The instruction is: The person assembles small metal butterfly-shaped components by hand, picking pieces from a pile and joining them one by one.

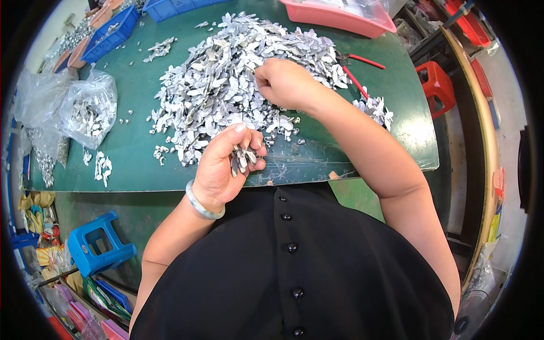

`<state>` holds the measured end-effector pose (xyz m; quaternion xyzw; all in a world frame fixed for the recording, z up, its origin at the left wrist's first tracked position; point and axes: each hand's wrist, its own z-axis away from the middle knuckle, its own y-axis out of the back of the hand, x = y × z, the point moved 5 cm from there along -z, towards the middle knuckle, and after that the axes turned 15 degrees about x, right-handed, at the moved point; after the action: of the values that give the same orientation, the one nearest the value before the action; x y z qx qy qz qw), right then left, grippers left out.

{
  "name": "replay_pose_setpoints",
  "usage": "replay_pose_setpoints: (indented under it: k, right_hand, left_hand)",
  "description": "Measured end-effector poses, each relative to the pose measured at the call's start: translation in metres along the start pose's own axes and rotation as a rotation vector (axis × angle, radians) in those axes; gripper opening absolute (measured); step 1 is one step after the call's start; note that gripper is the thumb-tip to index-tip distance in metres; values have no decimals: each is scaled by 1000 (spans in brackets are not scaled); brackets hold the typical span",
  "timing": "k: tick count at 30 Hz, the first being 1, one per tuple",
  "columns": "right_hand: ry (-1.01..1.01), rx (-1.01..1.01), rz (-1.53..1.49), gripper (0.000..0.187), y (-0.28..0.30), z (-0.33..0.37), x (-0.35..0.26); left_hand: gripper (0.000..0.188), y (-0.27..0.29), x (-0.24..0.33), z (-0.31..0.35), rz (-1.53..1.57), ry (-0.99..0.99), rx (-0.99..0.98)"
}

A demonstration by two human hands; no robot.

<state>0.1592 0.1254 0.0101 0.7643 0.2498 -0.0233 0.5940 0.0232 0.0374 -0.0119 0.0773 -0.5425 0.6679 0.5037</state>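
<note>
Fingers (256, 137) of the left hand (218, 165) curl upward around a small bundle of metal pieces (242, 160), the thumb lying along the top, so this grip is closed over what it holds, near the front edge of the green tabletop (133, 156). A pale bangle (202, 205) circles that wrist.

The right hand (286, 84) reaches over a broad heap (207, 93) of similar grey pieces, its back turned up and its fingers bent inward toward them. The fingertips are mostly hidden, so I cannot tell whether that grip is pinching a piece or only touching the pile.

The heap spreads across the middle of the tabletop, beyond the left hand and beneath the right. Red-handled pliers (356, 82) lie at its right edge, close to a smaller cluster (381, 112) beside the right forearm. A clear plastic bag (103, 85) containing more pieces sits at the left.
</note>
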Motion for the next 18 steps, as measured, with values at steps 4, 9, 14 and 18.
replay_pose_setpoints:
  k: [4, 9, 14, 18]
  right_hand:
    - [15, 114, 8, 12, 4, 8, -7]
    - [23, 148, 46, 9, 4, 5, -8]
    - [13, 71, 9, 10, 3, 2, -10]
    - [47, 128, -7, 10, 4, 5, -9]
  left_hand:
    - [18, -1, 1, 0, -37, 11, 38]
    - [17, -1, 0, 0, -1, 33, 49]
    - [19, 2, 0, -1, 58, 34, 38]
    - [19, 3, 0, -2, -57, 8, 40]
